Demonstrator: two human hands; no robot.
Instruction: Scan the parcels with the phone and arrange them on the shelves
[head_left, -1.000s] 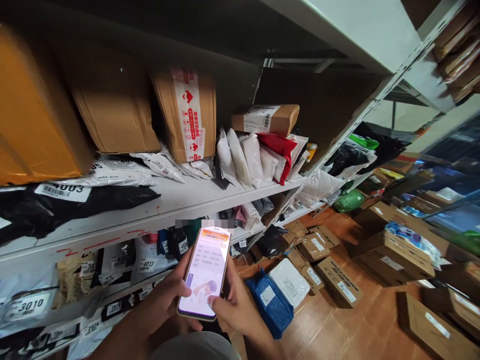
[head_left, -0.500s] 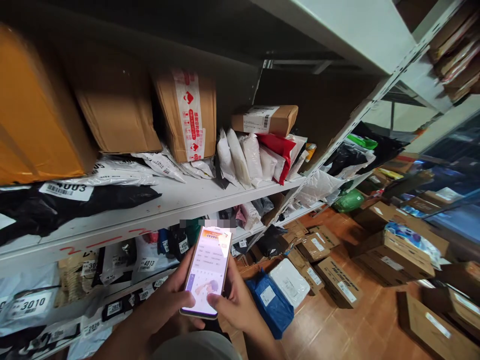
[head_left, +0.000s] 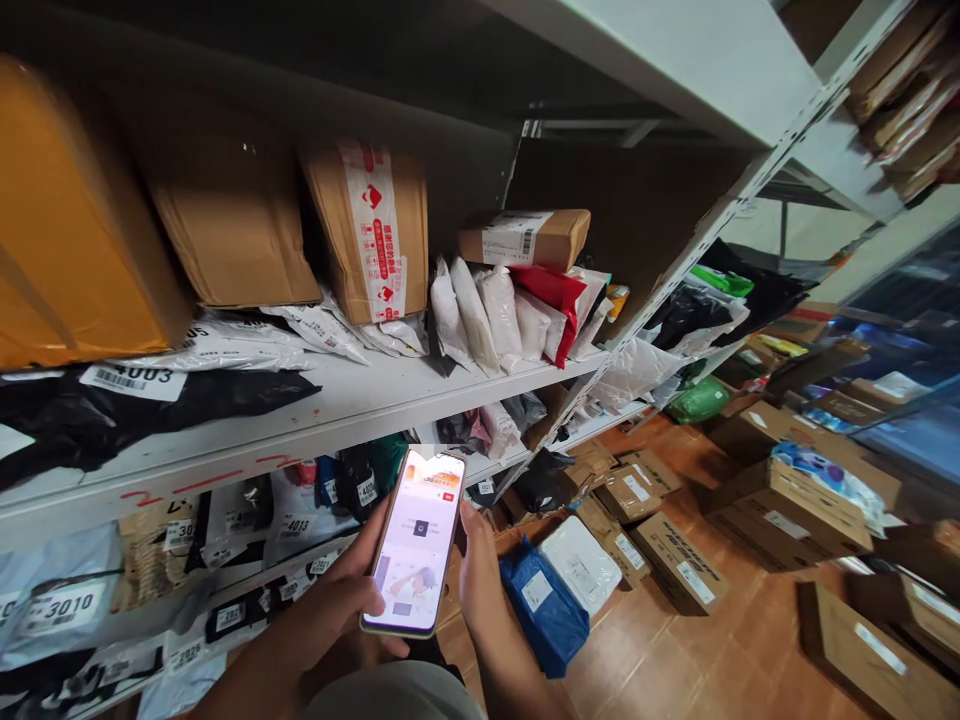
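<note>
A lit smartphone [head_left: 414,545] is held upright at the bottom middle, its screen facing me. My left hand [head_left: 349,600] wraps round its left side and back, with the thumb over the screen's lower left corner. Beside the phone's right edge is my right hand [head_left: 480,575], its thumb straight and off the screen. The other fingers of that hand are mostly hidden. On the screen are an orange banner, a small red button, a dark square in the middle and a pale picture lower down.
A metal shelf [head_left: 390,410] holds cardboard boxes, including one with red-and-white tape [head_left: 379,235], and white mailers [head_left: 499,315]. Numbered bags such as the 3010 bag [head_left: 64,610] fill the shelf below. On the tiled floor at right lie a blue parcel [head_left: 544,610] and several cartons [head_left: 679,565].
My right thumb has lifted off the screen and moved up and to the right. The keyboard-like panel on the screen has gone, and a dark square now shows in the middle.
</note>
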